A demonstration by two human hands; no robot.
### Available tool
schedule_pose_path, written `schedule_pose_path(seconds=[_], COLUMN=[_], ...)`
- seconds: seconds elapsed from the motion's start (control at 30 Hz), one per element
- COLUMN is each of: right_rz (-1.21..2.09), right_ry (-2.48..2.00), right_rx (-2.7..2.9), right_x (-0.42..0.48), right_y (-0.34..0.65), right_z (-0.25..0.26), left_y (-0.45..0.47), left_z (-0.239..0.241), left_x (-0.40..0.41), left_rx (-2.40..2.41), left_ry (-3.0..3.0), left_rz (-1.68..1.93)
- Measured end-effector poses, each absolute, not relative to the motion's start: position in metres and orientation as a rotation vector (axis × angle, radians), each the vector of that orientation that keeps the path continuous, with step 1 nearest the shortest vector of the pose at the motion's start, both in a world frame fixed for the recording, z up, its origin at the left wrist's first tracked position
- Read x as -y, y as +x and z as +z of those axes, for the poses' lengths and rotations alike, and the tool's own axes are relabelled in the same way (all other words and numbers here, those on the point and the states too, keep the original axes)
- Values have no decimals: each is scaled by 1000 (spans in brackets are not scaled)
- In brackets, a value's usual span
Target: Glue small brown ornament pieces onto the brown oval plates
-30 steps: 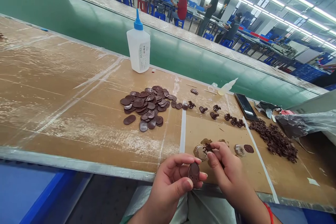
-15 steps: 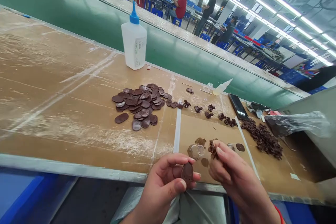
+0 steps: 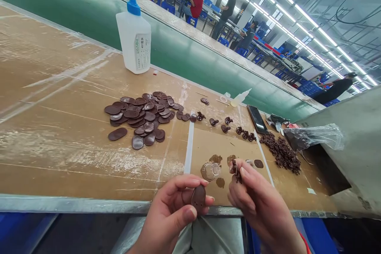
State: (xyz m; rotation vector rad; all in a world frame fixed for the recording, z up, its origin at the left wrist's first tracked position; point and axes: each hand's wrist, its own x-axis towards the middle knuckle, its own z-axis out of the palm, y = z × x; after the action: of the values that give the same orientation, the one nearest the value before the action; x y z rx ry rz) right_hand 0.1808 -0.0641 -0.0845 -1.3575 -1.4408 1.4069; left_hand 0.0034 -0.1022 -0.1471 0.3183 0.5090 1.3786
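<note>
My left hand (image 3: 171, 210) is closed on a brown oval disc (image 3: 198, 197), pinched between thumb and fingertips at the table's near edge. My right hand (image 3: 256, 204) pinches a small brown lacy piece (image 3: 236, 168) just to the right of the disc, the two parts a little apart. A pile of brown oval discs (image 3: 143, 117) lies on the cardboard farther back to the left. A heap of small lacy pieces (image 3: 281, 152) lies at the right. A small clear cap (image 3: 210, 171) sits just beyond my hands among glue stains.
A white glue bottle with a blue nozzle (image 3: 135, 35) stands at the back of the table. A small dropper bottle (image 3: 240, 97), a black phone (image 3: 256, 119) and a clear plastic bag (image 3: 312, 137) lie at the right. A green conveyor belt (image 3: 184, 53) runs behind. Other people work far off.
The view has swung to the right, so everything on the table has slid left in the picture. My hands keep their hold on the disc and the lacy piece, staying close together.
</note>
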Motion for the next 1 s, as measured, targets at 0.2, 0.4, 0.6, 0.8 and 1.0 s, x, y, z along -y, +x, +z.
schedule_pose_path(seconds=[0.2,0.4,0.6,0.8,1.0], right_rz=[840,493,332,289,251], right_ry=[-1449,-1487,-1490,-1520,-1536], right_rx=[1847,2006,2129,2200,2211], right_x=[68,71,70,72,73], right_y=[189,187,185,185,182], right_z=[-112,-123,-115,-106,-104], left_y=[2,2,0,1,2], left_z=[-149,-149,-151,-151,-154], left_x=[100,102,102,103,103], left_rx=[-353,-298,-266,-199,-163], left_ry=[402,402,390,373,366], left_rz=[1401,1410,1381,1368,1369])
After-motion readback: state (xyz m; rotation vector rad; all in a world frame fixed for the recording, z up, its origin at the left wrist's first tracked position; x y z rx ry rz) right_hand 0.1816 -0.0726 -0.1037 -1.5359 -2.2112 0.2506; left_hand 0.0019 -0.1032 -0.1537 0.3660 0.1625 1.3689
